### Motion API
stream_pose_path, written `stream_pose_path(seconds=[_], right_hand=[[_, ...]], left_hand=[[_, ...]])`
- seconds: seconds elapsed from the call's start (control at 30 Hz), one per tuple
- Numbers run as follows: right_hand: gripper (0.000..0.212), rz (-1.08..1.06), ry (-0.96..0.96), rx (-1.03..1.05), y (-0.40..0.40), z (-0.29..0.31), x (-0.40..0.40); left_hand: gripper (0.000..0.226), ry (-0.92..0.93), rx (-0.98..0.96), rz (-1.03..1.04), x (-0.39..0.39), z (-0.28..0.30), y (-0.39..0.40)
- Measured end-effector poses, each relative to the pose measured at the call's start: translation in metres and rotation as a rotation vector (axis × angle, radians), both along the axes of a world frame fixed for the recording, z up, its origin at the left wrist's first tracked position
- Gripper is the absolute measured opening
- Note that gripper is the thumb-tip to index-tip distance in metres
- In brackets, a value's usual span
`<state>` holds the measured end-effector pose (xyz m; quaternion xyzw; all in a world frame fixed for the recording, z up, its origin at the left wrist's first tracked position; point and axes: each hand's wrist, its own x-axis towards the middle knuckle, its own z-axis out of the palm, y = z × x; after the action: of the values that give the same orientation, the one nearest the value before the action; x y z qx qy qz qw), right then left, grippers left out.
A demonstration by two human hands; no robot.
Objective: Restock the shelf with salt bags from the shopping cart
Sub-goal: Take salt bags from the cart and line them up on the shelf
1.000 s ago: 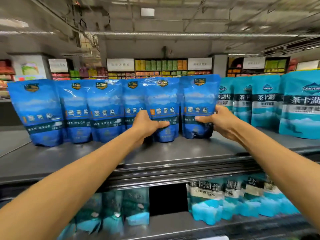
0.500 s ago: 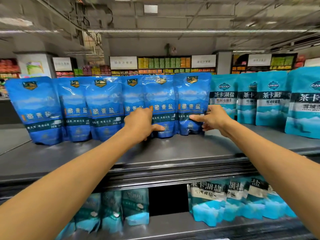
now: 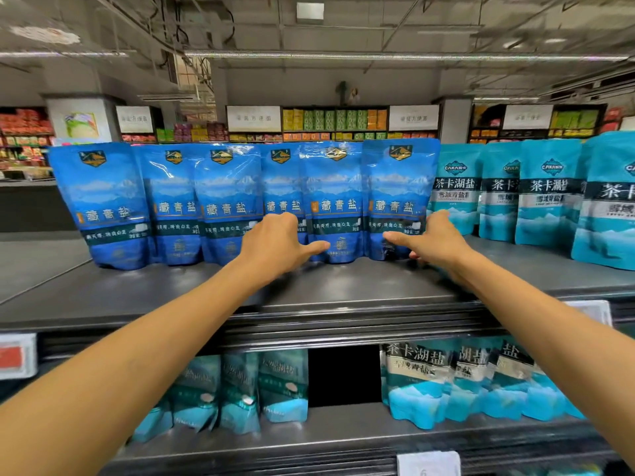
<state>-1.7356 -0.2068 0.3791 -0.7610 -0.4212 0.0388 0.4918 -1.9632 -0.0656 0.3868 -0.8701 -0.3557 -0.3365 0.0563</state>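
Top shelf (image 3: 343, 290), dark grey metal: six dark blue salt bags (image 3: 226, 204) stand upright in a row, edges overlapping, well back from the shelf's front lip. To their right, touching the last blue one, stands a row of teal salt bags (image 3: 546, 194), also upright.

My left hand (image 3: 275, 242): arm stretched forward, fingers spread and relaxed, resting against the lower front of the fourth blue bag from the left; thumb out to the right across the base of the fifth. It grips nothing.

My right hand (image 3: 433, 242): arm stretched forward, at the right edge of the sixth blue bag (image 3: 398, 197). Thumb lies across the bag's lower front; fingers reach round its right side, between it and the first teal bag. It holds that bag by its edge.

Lower shelf (image 3: 343, 438): a group of dim teal pouches (image 3: 240, 393) at left, a dark gap, then brighter teal bags (image 3: 457, 383) at right, leaning forward.

Shelf front: price tags (image 3: 17, 355) at left, right and bottom edge, unreadable.

Background: aisles of coloured goods under white signs (image 3: 254, 118), blurred.
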Motion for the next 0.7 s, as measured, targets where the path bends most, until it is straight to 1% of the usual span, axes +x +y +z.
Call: stream_pose_path(seconds=[0.07,0.1,0.3,0.37,0.43,0.53,0.63,0.7], right_hand=[[0.11,-0.053,-0.004,-0.023,-0.001,0.002,-0.004],[0.116,-0.067,0.0,-0.021,-0.001,0.003,-0.006],[0.108,-0.099,0.069,0.042,-0.004,0.012,-0.014],[0.104,-0.111,0.097,0.053,-0.008,0.015,-0.02],[0.091,-0.122,0.121,0.093,-0.015,0.018,-0.034],[0.055,-0.06,0.134,0.253,-0.026,0.02,-0.07],[0.031,0.13,0.201,0.419,-0.033,0.015,-0.121],[0.02,0.27,0.278,0.489,-0.034,0.007,-0.157]], left_hand=[[0.064,-0.008,-0.033,0.002,-0.006,0.001,-0.001],[0.064,-0.009,-0.046,0.005,-0.009,0.001,-0.002],[0.064,-0.041,-0.036,0.002,-0.025,0.004,-0.007],[0.06,-0.074,-0.041,-0.017,-0.03,0.004,-0.007],[0.054,-0.144,-0.064,-0.058,-0.034,0.004,-0.006],[0.043,-0.299,-0.129,-0.116,-0.048,0.005,-0.007],[0.034,-0.44,-0.19,-0.167,-0.077,0.005,-0.013],[0.034,-0.583,-0.312,-0.259,-0.103,0.001,-0.021]])
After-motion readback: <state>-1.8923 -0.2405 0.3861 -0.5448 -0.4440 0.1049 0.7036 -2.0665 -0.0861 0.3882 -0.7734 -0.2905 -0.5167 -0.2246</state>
